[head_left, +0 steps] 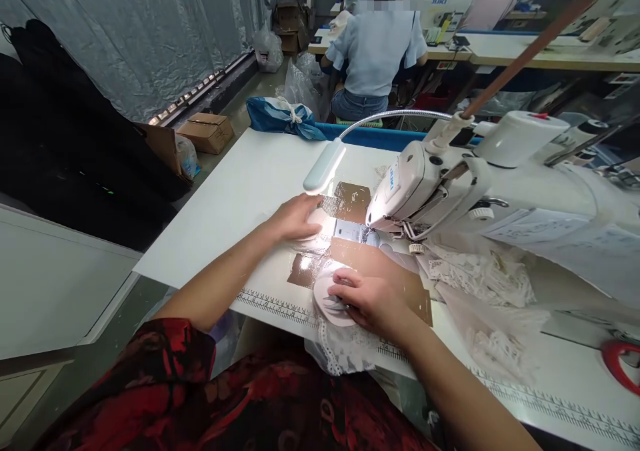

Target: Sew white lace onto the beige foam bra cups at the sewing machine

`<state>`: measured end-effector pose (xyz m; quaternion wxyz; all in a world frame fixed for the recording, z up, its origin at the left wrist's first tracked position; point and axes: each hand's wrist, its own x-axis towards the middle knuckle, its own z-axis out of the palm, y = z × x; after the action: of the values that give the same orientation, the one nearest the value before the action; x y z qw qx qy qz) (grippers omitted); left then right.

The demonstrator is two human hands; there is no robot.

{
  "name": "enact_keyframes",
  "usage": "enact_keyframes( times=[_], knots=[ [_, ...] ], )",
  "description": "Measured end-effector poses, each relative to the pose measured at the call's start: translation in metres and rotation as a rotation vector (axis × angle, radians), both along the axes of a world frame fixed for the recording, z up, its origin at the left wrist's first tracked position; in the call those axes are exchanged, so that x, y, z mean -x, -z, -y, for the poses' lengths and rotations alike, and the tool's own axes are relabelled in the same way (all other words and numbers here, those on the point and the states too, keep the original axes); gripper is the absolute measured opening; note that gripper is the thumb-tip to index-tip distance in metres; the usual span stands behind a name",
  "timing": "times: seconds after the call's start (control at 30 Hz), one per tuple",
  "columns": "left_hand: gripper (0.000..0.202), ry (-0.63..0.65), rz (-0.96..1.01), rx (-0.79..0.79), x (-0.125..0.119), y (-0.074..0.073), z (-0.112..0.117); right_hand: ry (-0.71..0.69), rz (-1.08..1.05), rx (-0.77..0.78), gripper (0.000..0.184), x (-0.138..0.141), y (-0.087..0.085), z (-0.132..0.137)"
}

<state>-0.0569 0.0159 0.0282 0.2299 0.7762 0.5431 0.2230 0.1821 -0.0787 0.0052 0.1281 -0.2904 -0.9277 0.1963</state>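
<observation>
My left hand (295, 217) lies flat, fingers together and stretched out, pressing a pale fabric piece (313, 237) on the white table just left of the sewing machine's needle area (367, 227). My right hand (373, 297) rests with curled fingers on a round pale pink fabric piece (325, 297) edged with white lace (340, 351), near the table's front edge. The white sewing machine (500, 177) stands to the right of both hands. A lit gooseneck lamp (323, 164) shines down on the work area.
White lace pieces (480, 277) are heaped under the machine arm. Red-handled scissors (623, 364) lie at far right. A person in a light blue top (377, 51) sits with their back to me at another table. Cardboard boxes (206, 131) and black fabric (60, 137) stand to the left.
</observation>
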Motion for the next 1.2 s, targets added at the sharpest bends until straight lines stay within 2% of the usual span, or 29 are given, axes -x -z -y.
enact_keyframes(
  times=[0.07,0.13,0.2,0.27,0.4,0.43,0.47,0.57,0.63,0.77,0.87,1.0,1.13,1.2],
  knots=[
    [0.05,-0.007,0.076,0.154,0.002,0.006,-0.005,0.071,0.097,0.01,0.026,-0.009,-0.003,-0.003],
    [0.033,0.002,0.149,0.262,0.004,0.007,-0.001,0.223,0.152,0.034,0.02,-0.021,-0.007,-0.007],
    [0.024,0.051,0.221,0.327,0.006,0.005,0.007,0.344,0.089,0.133,0.017,-0.029,-0.011,-0.011],
    [0.023,0.088,0.361,0.394,0.006,0.004,0.015,0.422,-0.086,0.302,0.018,-0.028,-0.015,-0.016],
    [0.025,0.112,0.608,0.493,0.003,0.006,0.023,0.48,-0.33,0.605,0.053,0.002,-0.018,-0.025],
    [0.025,0.119,0.633,0.5,0.002,0.007,0.023,0.47,-0.352,0.642,0.056,0.011,-0.017,-0.027],
    [0.025,0.126,0.652,0.497,0.002,0.008,0.023,0.461,-0.369,0.66,0.051,0.019,-0.017,-0.028],
    [0.019,0.148,0.649,0.449,0.005,0.007,0.022,0.464,-0.386,0.613,0.018,0.031,-0.015,-0.03],
    [0.017,0.194,0.575,0.408,0.008,0.006,0.023,0.469,-0.393,0.568,0.022,0.03,-0.013,-0.029],
    [0.038,0.398,0.378,0.277,0.004,0.002,0.026,0.436,-0.439,0.57,0.025,0.024,-0.01,-0.028],
    [0.043,0.456,0.287,0.194,-0.006,0.003,0.028,0.411,-0.472,0.617,0.025,0.023,-0.009,-0.029],
    [0.025,0.46,0.362,0.341,-0.013,0.009,0.029,0.424,-0.488,0.654,0.025,0.022,-0.011,-0.029],
    [0.024,0.485,0.457,0.523,-0.013,0.014,0.026,0.443,-0.514,0.654,0.022,0.019,-0.009,-0.03],
    [0.024,0.483,0.472,0.592,-0.013,0.015,0.025,0.464,-0.541,0.676,0.026,0.015,-0.006,-0.03]
  ],
)
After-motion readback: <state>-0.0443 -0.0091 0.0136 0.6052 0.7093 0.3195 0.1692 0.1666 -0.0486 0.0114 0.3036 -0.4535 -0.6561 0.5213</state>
